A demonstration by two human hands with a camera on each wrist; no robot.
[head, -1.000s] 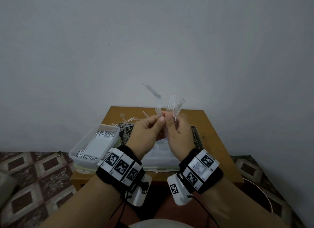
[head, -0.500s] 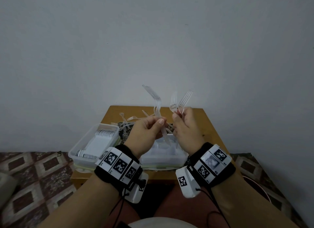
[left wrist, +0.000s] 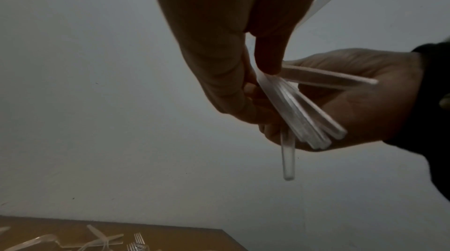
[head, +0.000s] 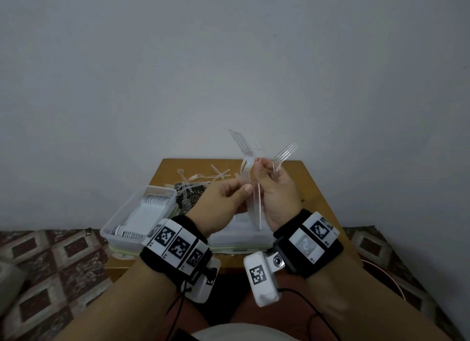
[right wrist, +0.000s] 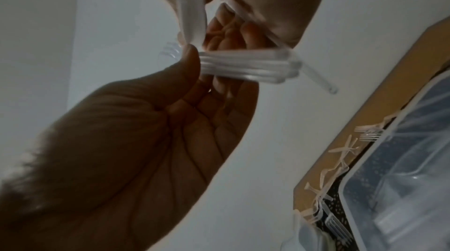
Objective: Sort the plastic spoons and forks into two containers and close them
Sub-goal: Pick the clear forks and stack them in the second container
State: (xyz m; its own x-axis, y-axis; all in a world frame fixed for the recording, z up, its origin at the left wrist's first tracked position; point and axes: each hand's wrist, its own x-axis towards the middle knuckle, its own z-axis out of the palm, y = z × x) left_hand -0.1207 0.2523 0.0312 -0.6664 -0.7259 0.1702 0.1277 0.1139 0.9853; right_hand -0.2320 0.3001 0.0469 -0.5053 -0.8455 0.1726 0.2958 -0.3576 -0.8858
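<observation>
- Left hand (head: pixel 223 203): thumb + fingers pinch one clear fork (head: pixel 246 162), held above the desk (head: pixel 315 188); long axis near upright, tines up, tipped left.
- Right hand (head: pixel 277 190) clamped on a fork bundle (right wrist: pixel 246 66); handles down, one set of tines up-right.
- Spoon container (head: pixel 137 213) at desk's left; second container (head: pixel 239 236) below the hands.
- Loose forks (head: pixel 201 178) farther back on desk.
</observation>
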